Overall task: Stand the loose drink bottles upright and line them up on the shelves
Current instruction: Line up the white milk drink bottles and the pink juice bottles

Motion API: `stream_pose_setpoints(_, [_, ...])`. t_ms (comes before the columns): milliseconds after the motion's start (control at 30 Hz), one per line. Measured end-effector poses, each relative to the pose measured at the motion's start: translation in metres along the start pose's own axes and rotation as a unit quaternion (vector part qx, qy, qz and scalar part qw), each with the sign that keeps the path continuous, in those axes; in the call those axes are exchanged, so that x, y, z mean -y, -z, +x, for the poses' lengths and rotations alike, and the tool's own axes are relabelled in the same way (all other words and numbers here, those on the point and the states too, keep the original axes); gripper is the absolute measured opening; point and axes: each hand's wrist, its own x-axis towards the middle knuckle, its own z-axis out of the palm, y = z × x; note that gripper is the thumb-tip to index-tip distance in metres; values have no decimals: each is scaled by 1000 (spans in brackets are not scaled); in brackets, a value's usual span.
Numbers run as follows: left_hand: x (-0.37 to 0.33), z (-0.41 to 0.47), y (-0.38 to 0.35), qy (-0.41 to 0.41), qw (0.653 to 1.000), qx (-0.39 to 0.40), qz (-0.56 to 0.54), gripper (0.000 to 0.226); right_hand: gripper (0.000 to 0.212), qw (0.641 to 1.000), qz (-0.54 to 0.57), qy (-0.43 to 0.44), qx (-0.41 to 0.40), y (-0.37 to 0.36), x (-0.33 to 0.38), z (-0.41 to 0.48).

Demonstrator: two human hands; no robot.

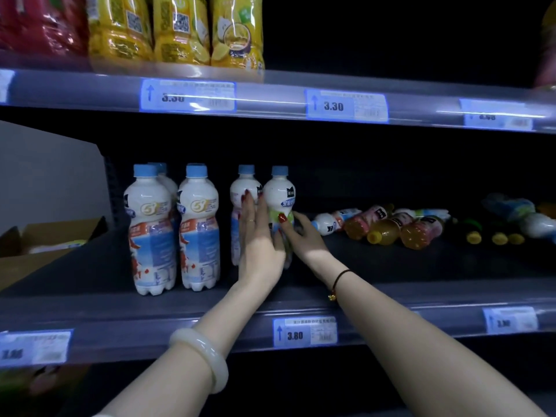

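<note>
At frame centre, both hands, left hand (258, 236) and right hand (304, 233), clasp one upright white bottle (279, 200) beside another bottle (245, 188) on the shelf (90, 314); a careless nudge could topple either, and loose bottles (388, 227) lie at right.

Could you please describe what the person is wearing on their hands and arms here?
Both forearms are bare, with no sleeves in view. The left hand has red-painted nails and a thin ring on one finger, and a thick, pale, milky bangle circles its wrist. The right hand also has red nails, and its wrist carries a thin dark cord bracelet with a small gold charm.
</note>
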Motion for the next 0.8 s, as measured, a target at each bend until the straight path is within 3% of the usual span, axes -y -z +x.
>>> stream_pose_setpoints(133, [-33,-8,-14,-90,996,-26,-12,49,32,998,-35,4,-51,31,-3,-5])
stream_pose_setpoints(367, [-68,-1,-96,-33,979,195,-51,35,28,982,-148,-21,-119,133,-27,-7])
stream_pose_setpoints(500, [-82,18,-146,-6,957,290,14,39,28,964,-182,-70,-179,199,-43,2])
stream_pose_setpoints(600, [-100,32,-173,-7,940,341,-19,43,29,953,-198,-111,-202,244,-56,18])
stream_pose_setpoints(667, [-110,41,-194,8,930,364,-42,62,30,950,-203,-125,-203,269,-66,36])
stream_pose_setpoints(800, [-108,61,-244,59,923,369,95,72,45,946,-184,-170,-208,303,-80,78])
